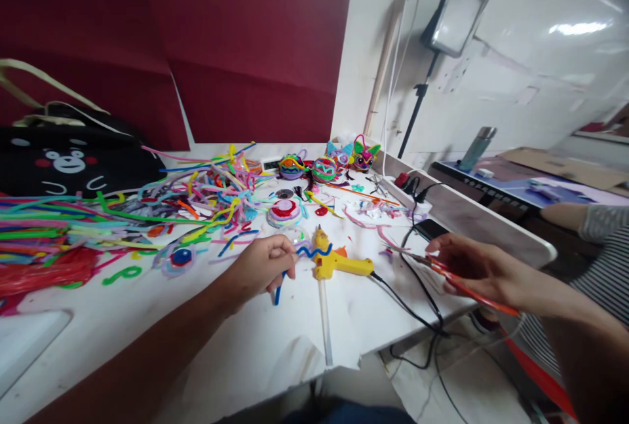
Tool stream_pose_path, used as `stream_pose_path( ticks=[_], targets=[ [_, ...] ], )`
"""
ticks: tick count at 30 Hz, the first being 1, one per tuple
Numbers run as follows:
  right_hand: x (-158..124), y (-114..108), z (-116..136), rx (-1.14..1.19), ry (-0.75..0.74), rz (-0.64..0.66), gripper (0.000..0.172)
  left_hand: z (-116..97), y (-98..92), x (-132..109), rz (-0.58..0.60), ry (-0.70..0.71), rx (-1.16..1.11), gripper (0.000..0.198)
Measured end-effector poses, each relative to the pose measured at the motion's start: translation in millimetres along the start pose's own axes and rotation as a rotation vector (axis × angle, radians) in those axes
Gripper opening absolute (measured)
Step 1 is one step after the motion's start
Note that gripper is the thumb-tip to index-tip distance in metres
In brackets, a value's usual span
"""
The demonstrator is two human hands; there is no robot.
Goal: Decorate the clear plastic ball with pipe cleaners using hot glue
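Pinched in the fingers of my left hand [263, 263] is a blue pipe cleaner [314, 251]. One end is bent into a zigzag pointing right, and a straight end hangs below the fist. My right hand [484, 273] is closed around orange-handled scissors [469, 291], their metal blades pointing left, apart from the pipe cleaner. Just right of my left hand lies a yellow glue gun [348, 264] with a long clear glue stick [325, 322] sticking out towards me. The zigzag end passes over or beside the gun; contact cannot be told.
Loose pipe cleaners [44, 234] pile up on the left near a black bag [73, 155]. Finished colourful ornaments [324, 170] stand at the back. A phone [431, 229], black cables [413, 306] and a power strip [415, 198] lie on the right. Another person's striped sleeve [607, 273] is at far right.
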State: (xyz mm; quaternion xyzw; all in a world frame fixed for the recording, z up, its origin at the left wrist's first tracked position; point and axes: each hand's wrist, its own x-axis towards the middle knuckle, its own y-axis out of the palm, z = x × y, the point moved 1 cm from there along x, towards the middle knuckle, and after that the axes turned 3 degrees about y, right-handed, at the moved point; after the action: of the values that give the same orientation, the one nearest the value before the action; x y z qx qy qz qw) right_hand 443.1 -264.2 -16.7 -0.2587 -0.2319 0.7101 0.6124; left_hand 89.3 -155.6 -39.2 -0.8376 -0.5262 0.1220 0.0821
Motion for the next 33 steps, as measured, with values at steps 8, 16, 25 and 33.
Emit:
stream_pose_path(
  ticks=[8, 16, 25, 33],
  targets=[
    [-7.2, 56.1, 37.5, 0.342, 0.010, 0.299, 0.037, -1.4, 18.4, -10.9, 0.066, -0.007, -0.038, 0.017],
    [10.7, 88.6, 55.0, 0.552, 0.073, 0.380, 0.036, -3.8, 14.5, -9.2, 0.000, 0.022, -0.046, 0.013],
    [22.6, 96.4, 69.3, 0.472, 0.070, 0.360, 0.031, -7.4, 12.0, -13.1, -0.031, 0.072, -0.088, 0.014],
    [31.7, 98.9, 67.8, 0.429, 0.011, 0.334, 0.030, -7.1, 10.9, -11.8, -0.025, 0.065, -0.111, 0.015]
  ],
)
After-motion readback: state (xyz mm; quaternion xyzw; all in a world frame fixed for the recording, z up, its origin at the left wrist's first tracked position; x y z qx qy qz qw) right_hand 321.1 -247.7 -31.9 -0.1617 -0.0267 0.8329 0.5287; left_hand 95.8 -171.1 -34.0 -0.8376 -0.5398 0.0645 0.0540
